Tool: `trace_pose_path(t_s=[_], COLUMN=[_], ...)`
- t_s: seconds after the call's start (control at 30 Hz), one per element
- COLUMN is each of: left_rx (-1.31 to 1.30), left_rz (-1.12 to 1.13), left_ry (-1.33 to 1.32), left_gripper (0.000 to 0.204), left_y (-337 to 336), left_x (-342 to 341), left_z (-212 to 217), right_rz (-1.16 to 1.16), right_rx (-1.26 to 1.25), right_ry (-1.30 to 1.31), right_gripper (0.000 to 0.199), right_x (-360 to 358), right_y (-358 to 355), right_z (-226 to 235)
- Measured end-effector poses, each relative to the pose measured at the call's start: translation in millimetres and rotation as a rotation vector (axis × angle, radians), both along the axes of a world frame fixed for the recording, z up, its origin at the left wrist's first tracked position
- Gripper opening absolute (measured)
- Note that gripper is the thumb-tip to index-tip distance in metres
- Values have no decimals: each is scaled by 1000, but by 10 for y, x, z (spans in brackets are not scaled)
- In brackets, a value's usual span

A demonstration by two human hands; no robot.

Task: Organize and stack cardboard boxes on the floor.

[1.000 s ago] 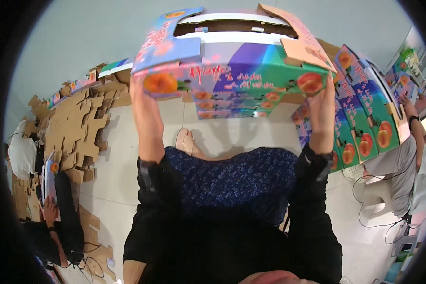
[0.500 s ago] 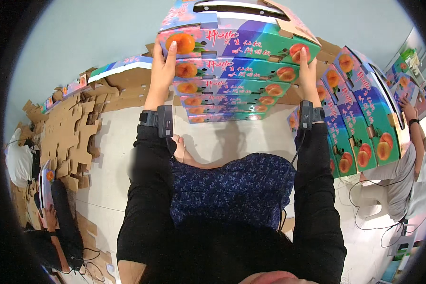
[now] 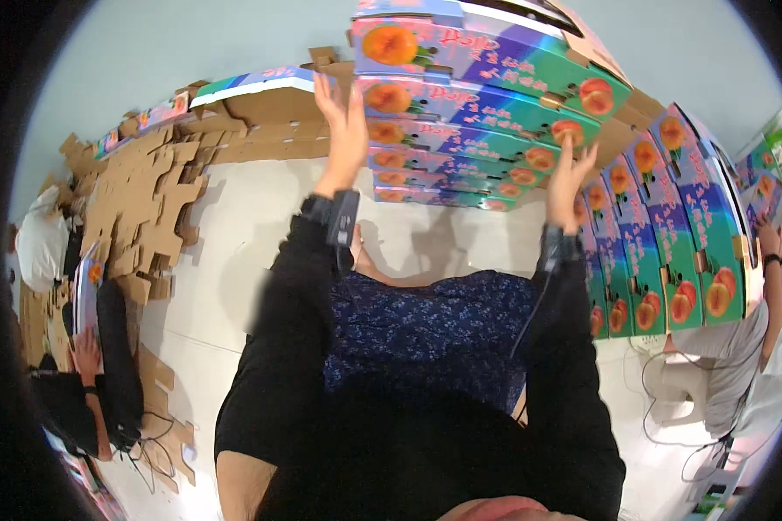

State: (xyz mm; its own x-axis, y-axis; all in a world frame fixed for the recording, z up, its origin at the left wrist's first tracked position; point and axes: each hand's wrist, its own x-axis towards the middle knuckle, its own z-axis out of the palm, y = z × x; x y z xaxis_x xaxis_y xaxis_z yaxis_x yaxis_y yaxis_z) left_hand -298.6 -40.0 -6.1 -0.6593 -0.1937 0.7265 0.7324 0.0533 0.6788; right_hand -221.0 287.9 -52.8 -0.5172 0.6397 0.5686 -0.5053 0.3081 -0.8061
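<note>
Tall carton stack straight ahead of the person, both hands open beside it.
Left hand: fingers apart, by the stack's left edge. Right hand: fingers spread, one over the second carton's front; can't tell if touching. Risk, I'd guess: a sideways knock skews the top carton or tips the pile.

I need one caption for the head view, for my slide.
Left hand and right hand open near stacked peach-printed cartons, with flat cardboard at left and similar boxes at right.
</note>
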Motion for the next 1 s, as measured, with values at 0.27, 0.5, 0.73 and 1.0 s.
trace_pose_path(t_s=[0.27, 0.5, 0.73, 1.0], left_rx=[-556, -357, -96, -80], left_rz=[-638, -646, -163, -136], left_ry=[-1039, -864, -802, -744], left_gripper=[51, 37, 23, 32], left_y=[-1090, -1693, -2056, -1956], left_x=[927, 1946, 2513, 2472], left_z=[-1236, -859, -613, -729], right_rz=[804, 663, 723, 347], right_rx=[445, 965, 859, 439], right_ry=[-1156, -1280, -1185, -1060], right_gripper=[51, 49, 38, 36], right_x=[711, 630, 569, 572], right_y=[-566, -670, -567, -584], right_z=[-1384, -1537, -1645, -1330])
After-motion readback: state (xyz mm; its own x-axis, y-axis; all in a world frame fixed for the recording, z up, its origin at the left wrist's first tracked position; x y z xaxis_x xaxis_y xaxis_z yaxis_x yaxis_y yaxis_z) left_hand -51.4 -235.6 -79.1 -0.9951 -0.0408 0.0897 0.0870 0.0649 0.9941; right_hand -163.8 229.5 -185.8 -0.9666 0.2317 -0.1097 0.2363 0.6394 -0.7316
